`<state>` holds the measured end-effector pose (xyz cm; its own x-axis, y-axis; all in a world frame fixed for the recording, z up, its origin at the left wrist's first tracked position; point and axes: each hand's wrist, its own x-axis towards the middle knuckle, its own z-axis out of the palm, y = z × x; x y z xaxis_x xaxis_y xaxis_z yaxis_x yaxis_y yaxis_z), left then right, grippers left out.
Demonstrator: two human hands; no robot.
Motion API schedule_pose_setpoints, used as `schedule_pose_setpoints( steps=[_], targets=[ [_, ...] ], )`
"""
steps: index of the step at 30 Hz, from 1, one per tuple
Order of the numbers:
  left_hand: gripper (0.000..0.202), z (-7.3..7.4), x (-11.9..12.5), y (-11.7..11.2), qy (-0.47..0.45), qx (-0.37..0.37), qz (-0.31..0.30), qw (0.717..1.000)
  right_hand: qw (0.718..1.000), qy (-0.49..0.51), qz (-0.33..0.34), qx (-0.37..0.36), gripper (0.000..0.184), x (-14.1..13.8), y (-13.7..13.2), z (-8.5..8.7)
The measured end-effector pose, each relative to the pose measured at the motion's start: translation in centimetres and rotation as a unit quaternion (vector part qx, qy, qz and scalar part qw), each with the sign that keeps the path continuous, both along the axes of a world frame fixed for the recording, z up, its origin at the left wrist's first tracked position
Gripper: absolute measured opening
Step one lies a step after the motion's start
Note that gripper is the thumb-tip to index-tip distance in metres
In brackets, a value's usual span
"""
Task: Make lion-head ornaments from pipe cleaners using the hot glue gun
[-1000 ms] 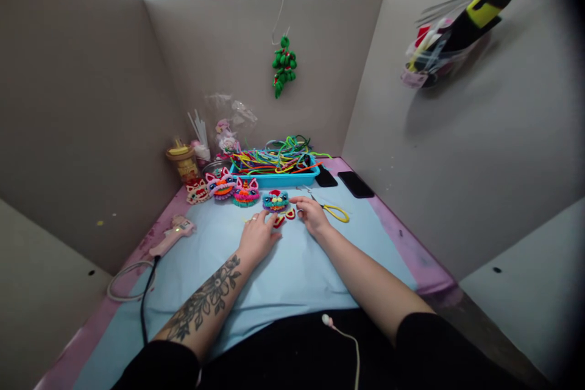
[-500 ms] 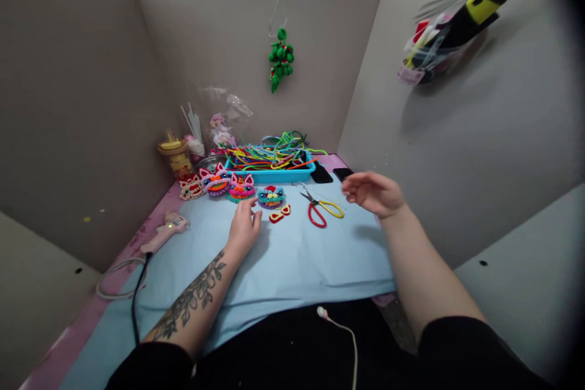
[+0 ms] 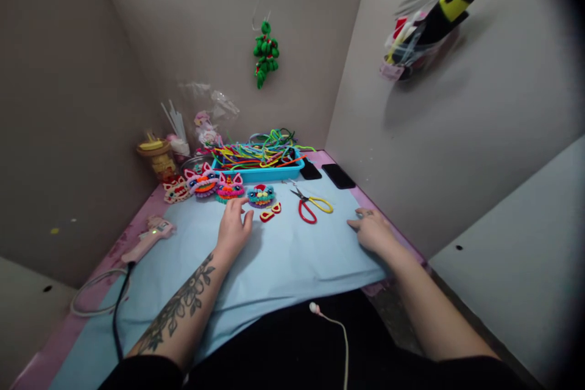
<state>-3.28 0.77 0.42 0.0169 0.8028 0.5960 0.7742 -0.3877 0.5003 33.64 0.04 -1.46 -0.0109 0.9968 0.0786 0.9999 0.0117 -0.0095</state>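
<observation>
My left hand (image 3: pixel 234 228) rests on the light blue cloth with loosely bent fingers and thumb apart, holding nothing. Its fingertips are close to a teal pipe-cleaner animal head (image 3: pixel 261 196) and a pink one (image 3: pixel 230 187); whether they touch is unclear. Just right of that hand lie two small red-and-cream pieces (image 3: pixel 270 212). Scissors (image 3: pixel 311 204) with one red and one yellow handle lie with their blades apart, between my hands. My right hand (image 3: pixel 372 231) is low over the cloth's right edge, index finger stretched out and nothing visible in it.
A blue tray (image 3: pixel 258 175) piled with colourful pipe cleaners (image 3: pixel 260 155) stands at the back. Two dark phones (image 3: pixel 338 176) lie right of it. A pink glue gun (image 3: pixel 148 239) with a black cord is at left. Grey partitions (image 3: pixel 219 30) enclose the table.
My right hand has come down from above the table to the cloth's right edge, uncovering more of the right phone. My left hand stays by the animal heads. The view has shifted slightly.
</observation>
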Motion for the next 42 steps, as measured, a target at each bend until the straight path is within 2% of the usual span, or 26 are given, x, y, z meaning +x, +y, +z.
schedule_pose_setpoints(
  steps=[2, 7, 12, 15, 17, 18, 19, 21, 22, 23, 24, 26, 28, 30, 31, 34, 36, 40, 42],
  targets=[
    [0.027, -0.1, 0.1, 0.0, 0.009, -0.006, -0.008, 1.0, 1.0, -0.004, 0.0, -0.005, 0.04, -0.4, -0.6, -0.2],
    [0.025, -0.3, 0.2, 0.0, 0.017, -0.013, -0.009, 1.0, 0.999, -0.033, -0.02, -0.008, 0.039, -1.4, -1.2, 0.8],
    [0.023, -0.4, 0.4, 0.1, 0.023, -0.026, -0.017, 0.999, 1.0, -0.011, -0.012, -0.009, 0.036, -1.4, -2.3, 1.3],
    [0.023, -0.5, 0.4, 0.2, 0.025, -0.02, -0.017, 0.999, 0.997, 0.067, -0.019, 0.016, 0.031, -1.3, -2.9, 1.9],
    [0.023, -0.6, 0.3, 0.2, 0.025, -0.021, -0.018, 0.999, 0.975, 0.218, 0.01, 0.029, 0.025, -2.0, -3.0, 2.6],
    [0.023, -0.6, 0.3, 0.2, 0.023, -0.022, -0.016, 0.999, 0.943, 0.33, 0.031, 0.026, 0.024, -2.6, -3.0, 3.0],
    [0.023, -0.6, 0.3, 0.2, 0.021, -0.024, -0.014, 0.999, 0.888, 0.457, 0.05, 0.006, 0.025, -3.3, -2.9, 3.4],
    [0.024, -0.5, 0.2, 0.1, 0.018, -0.028, -0.01, 0.999, 0.736, 0.67, 0.075, -0.057, 0.024, -5.0, -2.6, 4.2],
    [0.024, -0.4, 0.2, 0.1, 0.016, -0.029, -0.01, 0.999, 0.667, 0.735, 0.083, -0.091, 0.021, -5.8, -2.5, 4.5],
    [0.024, -0.4, 0.2, 0.0, 0.015, -0.031, -0.011, 0.999, 0.612, 0.777, 0.086, -0.118, 0.018, -6.6, -2.4, 4.7],
    [0.024, -0.3, 0.1, 0.0, 0.013, -0.033, -0.011, 0.999, 0.576, 0.801, 0.089, -0.139, 0.015, -7.3, -2.4, 4.9],
    [0.024, -0.2, 0.0, 0.0, 0.007, -0.037, -0.012, 0.999, 0.546, 0.817, 0.091, -0.159, 0.013, -8.4, -2.4, 5.2],
    [0.025, -0.1, 0.0, 0.0, 0.002, -0.04, -0.012, 0.999, 0.55, 0.817, 0.094, -0.146, 0.013, -8.9, -2.6, 5.1],
    [0.025, -0.1, 0.0, -0.1, 0.005, -0.042, -0.016, 0.999, 0.585, 0.801, 0.095, -0.088, 0.022, -9.1, -3.0, 4.8],
    [0.023, -0.1, 0.1, -0.1, 0.009, -0.045, -0.021, 0.999, 0.615, 0.782, 0.094, -0.049, 0.029, -9.1, -3.2, 4.7],
    [0.019, -0.2, 0.2, -0.3, 0.023, -0.061, -0.039, 0.997, 0.733, 0.672, 0.104, 0.032, 0.044, -9.1, -3.5, 4.2],
    [0.018, -0.2, 0.3, -0.3, 0.022, -0.07, -0.047, 0.996, 0.785, 0.605, 0.121, 0.05, 0.044, -9.4, -3.1, 4.2],
    [0.018, 0.4, 0.0, 0.2, 0.041, -0.099, -0.025, 0.994, 0.822, 0.544, 0.159, 0.05, 0.02, -11.0, -0.8, 4.9],
    [0.017, 1.2, -0.2, 0.8, 0.085, -0.139, -0.01, 0.987, 0.846, 0.508, 0.162, 0.017, 0.018, -12.2, 0.8, 5.2]
  ],
)
